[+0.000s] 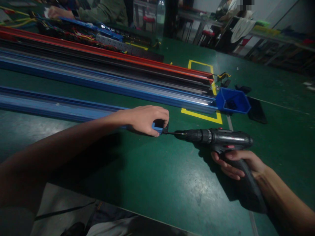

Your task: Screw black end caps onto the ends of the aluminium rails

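My right hand [236,164] is wrapped round the grip of a black cordless drill [211,136], which lies level and points left. From its chuck a long thin bit [174,133] reaches to the end of a blue channel-shaped rail [93,108]. My left hand [150,119] grips that rail end, thumb at the near side and fingers curled over the top. A small black piece sits at the rail's end, partly hidden by my fingers. Whether the bit is turning I cannot tell.
Behind lie another blue rail [147,91], black rails and a red-orange rail [123,55]. A blue bin [232,101] stands at their right end, beside a dark flat object [257,109]. Across the green table [152,177], a co-worker's hand [59,13] is near wiring; a clear bottle [160,16] stands there.
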